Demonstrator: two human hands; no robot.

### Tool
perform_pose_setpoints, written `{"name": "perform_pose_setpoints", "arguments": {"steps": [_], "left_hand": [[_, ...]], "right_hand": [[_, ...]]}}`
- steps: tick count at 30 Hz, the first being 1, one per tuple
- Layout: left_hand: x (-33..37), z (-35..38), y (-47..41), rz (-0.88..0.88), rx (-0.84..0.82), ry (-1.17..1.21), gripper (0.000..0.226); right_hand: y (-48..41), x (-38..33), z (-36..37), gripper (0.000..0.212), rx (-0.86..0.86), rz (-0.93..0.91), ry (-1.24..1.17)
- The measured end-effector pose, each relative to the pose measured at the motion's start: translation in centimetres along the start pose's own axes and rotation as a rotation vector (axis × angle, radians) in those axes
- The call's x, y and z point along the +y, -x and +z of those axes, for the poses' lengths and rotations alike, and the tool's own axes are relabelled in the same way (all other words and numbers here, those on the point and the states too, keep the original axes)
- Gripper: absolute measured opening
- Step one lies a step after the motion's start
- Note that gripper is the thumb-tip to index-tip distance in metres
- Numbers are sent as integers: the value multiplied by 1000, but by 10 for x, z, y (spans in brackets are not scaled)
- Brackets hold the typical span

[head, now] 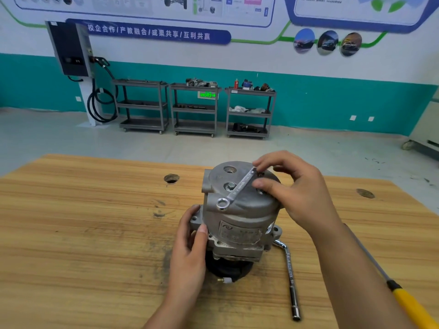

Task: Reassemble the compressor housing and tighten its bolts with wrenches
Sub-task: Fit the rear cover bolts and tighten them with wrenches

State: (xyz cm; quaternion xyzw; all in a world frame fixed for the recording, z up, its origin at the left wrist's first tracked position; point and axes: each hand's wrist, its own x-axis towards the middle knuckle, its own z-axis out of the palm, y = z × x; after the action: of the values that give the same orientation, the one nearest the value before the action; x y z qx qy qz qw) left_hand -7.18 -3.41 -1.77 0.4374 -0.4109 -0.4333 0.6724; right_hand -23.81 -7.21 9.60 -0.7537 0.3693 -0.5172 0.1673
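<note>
A grey metal compressor (240, 210) stands upright on the wooden table (95, 222), its round housing cap on top and a black pulley underneath. A silver combination wrench (237, 188) lies slanted across the cap, its ring end hanging over the near left edge. My right hand (292, 188) pinches the wrench's far end between thumb and fingers, at a bolt on the cap's right side. My left hand (190, 248) grips the compressor's left flange, thumb against the body. A bolt head (230, 185) shows in the cap's middle.
An L-shaped socket wrench (289, 276) lies on the table right of the compressor. A yellow-handled screwdriver (403, 300) lies partly under my right forearm. Two round holes (171, 178) mark the tabletop. Three grey shelf carts (194, 108) stand by the far wall.
</note>
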Motion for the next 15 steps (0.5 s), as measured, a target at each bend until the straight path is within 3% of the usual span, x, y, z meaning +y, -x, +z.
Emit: {"name": "perform_pose_setpoints", "arguments": {"steps": [3,9,15], "left_hand": [[1,0,0,-5,8,10,48],[3,-1,1,-12,3,6,43],[-1,-2,-1,3,2,-15,42]], "right_hand": [[-19,-10,8,12,-103,-35,105],[-52,-10,18,5,-245,136,253],[-73,10,11,17,-265,487,128]]}}
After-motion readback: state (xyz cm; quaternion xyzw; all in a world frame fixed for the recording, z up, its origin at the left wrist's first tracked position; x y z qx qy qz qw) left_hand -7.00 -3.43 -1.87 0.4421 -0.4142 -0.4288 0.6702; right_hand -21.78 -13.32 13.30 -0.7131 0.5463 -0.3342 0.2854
